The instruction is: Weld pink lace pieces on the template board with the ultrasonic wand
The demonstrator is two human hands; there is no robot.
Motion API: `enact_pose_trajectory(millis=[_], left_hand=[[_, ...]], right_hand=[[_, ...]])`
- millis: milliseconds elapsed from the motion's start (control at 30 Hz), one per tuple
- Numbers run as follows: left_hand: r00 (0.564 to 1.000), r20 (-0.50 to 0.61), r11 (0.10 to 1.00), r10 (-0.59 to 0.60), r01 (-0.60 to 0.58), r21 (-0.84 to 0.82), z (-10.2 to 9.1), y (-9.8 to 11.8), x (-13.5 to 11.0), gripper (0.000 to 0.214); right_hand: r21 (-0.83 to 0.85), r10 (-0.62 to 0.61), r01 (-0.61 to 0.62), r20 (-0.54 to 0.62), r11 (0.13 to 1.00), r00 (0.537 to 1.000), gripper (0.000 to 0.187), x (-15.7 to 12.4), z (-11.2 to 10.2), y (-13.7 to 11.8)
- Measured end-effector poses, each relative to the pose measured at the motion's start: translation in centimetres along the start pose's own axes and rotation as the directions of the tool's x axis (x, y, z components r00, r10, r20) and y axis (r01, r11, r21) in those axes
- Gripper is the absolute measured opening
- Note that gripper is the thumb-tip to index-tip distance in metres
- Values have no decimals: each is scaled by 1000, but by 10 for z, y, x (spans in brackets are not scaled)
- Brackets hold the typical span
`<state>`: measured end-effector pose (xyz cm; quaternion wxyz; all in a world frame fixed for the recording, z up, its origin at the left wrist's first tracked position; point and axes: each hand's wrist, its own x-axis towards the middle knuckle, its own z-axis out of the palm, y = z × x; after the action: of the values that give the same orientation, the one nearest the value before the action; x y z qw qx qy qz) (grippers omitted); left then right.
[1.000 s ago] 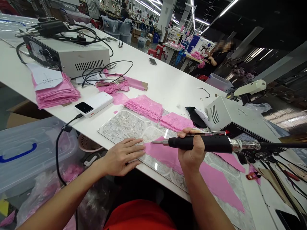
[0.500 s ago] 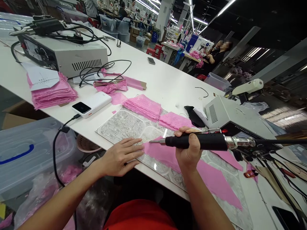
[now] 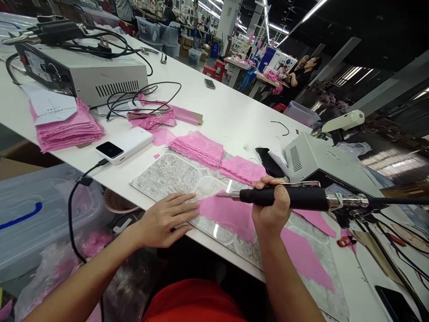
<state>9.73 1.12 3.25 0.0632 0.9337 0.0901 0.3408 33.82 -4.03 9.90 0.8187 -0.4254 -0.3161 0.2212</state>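
My right hand (image 3: 273, 205) is wrapped round a black ultrasonic cutter handpiece (image 3: 288, 198), its metal tip pointing left over the upper edge of a pink fabric piece (image 3: 228, 214). Whether the tip touches the fabric I cannot tell. Flat beside the fabric's left end lies my left hand (image 3: 170, 219), fingers stretched out and fingertips at its edge. Both rest on a grey marbled tile (image 3: 167, 174). Behind them, two stacks of pink lace pieces, a larger one (image 3: 197, 150) and a smaller one (image 3: 243, 169), sit at the tile's far side.
A grey generator box (image 3: 315, 156) stands to the right, its cable running off the handpiece. Another box (image 3: 100, 74) with a second handpiece (image 3: 56, 33) is far left. A white power bank (image 3: 129, 143), cables and a pink fabric pile (image 3: 67, 129) lie nearer.
My right hand has moved the cutter to the right, so its tip has shifted along the fabric's upper edge. My left hand stays flat in about the same spot.
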Motion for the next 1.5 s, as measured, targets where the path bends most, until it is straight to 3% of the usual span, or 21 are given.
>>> enact_pose_trajectory(millis=[500, 700, 900, 1033, 1500], left_hand=[[1000, -4, 1000, -11, 11, -2, -1, 1, 1, 35], [1000, 2, 1000, -5, 5, 0, -1, 0, 0, 36], [1000, 17, 1000, -10, 10, -2, -2, -2, 1, 38], [1000, 25, 1000, -7, 7, 0, -1, -3, 1, 41], [998, 62, 999, -33, 35, -25, -3, -3, 0, 44]], right_hand=[[-4, -19, 20, 34, 1000, 999, 13, 0, 2, 3], [33, -9, 10, -23, 999, 1000, 14, 5, 3, -1], [-21, -151, 150, -122, 988, 981, 13, 19, -19, -23], [-36, -156, 152, -150, 988, 976, 11, 18, -36, -25], [0, -147, 147, -33, 989, 989, 8, 12, -31, -8]])
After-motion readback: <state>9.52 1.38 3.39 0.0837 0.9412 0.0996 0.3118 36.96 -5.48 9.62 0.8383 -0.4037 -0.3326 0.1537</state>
